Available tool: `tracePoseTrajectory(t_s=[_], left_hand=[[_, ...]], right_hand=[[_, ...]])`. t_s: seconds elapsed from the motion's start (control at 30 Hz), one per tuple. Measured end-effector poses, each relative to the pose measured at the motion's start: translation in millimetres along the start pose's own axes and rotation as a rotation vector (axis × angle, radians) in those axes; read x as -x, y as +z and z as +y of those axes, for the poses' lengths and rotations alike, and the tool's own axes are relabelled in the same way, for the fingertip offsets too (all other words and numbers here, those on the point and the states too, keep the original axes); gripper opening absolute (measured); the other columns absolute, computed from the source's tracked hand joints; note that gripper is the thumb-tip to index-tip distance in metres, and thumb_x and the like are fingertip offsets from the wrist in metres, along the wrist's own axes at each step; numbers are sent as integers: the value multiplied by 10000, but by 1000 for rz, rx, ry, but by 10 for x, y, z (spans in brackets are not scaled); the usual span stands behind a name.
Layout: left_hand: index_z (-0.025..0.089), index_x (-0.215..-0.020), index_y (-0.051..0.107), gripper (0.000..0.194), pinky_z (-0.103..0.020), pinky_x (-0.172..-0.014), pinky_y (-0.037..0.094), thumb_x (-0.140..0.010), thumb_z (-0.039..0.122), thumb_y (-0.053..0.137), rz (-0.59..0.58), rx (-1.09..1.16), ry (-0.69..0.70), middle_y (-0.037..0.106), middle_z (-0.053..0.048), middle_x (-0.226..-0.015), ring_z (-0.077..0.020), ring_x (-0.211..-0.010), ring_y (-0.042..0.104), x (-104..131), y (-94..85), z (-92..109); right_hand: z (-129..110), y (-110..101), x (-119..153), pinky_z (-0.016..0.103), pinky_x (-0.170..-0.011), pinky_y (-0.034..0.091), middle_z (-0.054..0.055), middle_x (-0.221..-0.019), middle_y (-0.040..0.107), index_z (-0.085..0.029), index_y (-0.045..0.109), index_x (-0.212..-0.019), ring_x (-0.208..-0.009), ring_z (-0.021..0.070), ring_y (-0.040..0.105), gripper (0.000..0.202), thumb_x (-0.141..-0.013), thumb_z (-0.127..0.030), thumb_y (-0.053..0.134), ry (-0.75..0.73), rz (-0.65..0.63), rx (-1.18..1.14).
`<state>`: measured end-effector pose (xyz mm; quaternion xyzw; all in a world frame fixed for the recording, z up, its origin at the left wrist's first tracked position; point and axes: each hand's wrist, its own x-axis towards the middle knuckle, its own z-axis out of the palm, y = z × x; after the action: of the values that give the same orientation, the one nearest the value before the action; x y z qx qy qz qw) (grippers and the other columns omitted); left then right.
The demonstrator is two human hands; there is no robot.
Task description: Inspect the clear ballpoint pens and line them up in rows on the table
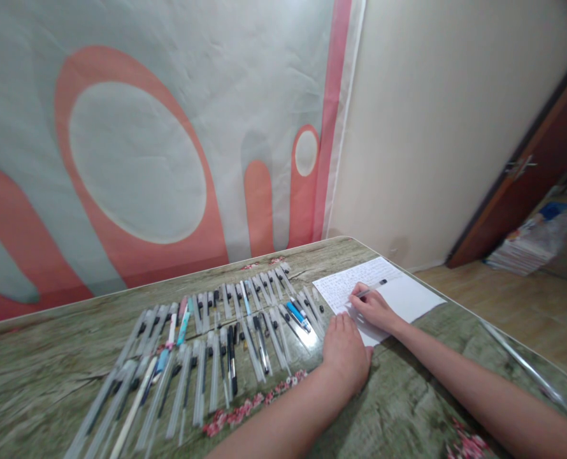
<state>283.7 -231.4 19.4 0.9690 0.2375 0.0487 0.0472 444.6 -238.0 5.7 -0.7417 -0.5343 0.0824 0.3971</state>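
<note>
A white sheet of paper (408, 296) lies at the right of the table, its upper left part covered with handwriting. My right hand (370, 307) holds a slim pen (373, 287) with a dark end, its fingers closed around it over the sheet. Flat on the lower left edge of the paper rests my left hand (344, 349), fingers stretched forward and holding nothing. Left of it, many pens (211, 363) lie side by side in two rows, mostly clear, with a few blue, pink and black ones.
The patterned table (35, 363) has pink flower prints. A long clear, shiny item (522, 360) lies near its right edge. Behind stands a grey and red printed wall covering (245, 76). Beyond the table at right are a brown door (527, 166) and a stack of papers (522, 252) on the floor.
</note>
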Motion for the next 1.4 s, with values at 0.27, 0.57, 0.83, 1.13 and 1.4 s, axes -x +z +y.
tracePoseTrajectory(t_s=[0.27, 0.57, 0.83, 1.13, 1.4], left_hand=[[5, -1263, 321, 631, -378, -1018, 166, -797, 430, 305, -26, 4, -4, 309, -177, -1317, -264, -1223, 245, -5, -12, 5], [5, -1265, 313, 638, -382, -1017, 166, -797, 438, 304, -27, -7, -5, 310, -185, -1313, -267, -1221, 249, -1, -13, 9], [5, -1261, 317, 632, -385, -1012, 169, -797, 434, 310, -16, -2, -5, 301, -186, -1318, -264, -1222, 246, -5, 4, 6], [8, -1268, 307, 627, -385, -1014, 161, -801, 426, 300, -25, -6, -5, 295, -180, -1323, -266, -1230, 229, -7, 0, 6], [1, -1263, 317, 630, -383, -1015, 169, -799, 429, 300, -18, -6, -1, 302, -180, -1319, -267, -1223, 246, 3, -6, 6]], right_hand=[[-1, -1, 2, 229, -561, 366, -24, -588, 527, -184, 490, -654, -573, 117, 485, 139, -716, -299, 443, -16, -7, -8], [26, 9, 5, 231, -569, 374, -18, -600, 531, -182, 497, -649, -588, 120, 493, 138, -712, -290, 438, -5, 5, -23], [27, 19, 12, 232, -572, 378, -19, -592, 524, -185, 488, -636, -588, 122, 494, 144, -709, -297, 434, -9, 48, -29], [25, 6, 1, 235, -555, 367, -19, -571, 526, -191, 479, -632, -584, 128, 491, 131, -699, -296, 439, 21, 21, -2], [-15, 5, 18, 238, -560, 364, -15, -589, 533, -187, 492, -642, -582, 126, 490, 144, -704, -305, 438, 26, 34, 0]])
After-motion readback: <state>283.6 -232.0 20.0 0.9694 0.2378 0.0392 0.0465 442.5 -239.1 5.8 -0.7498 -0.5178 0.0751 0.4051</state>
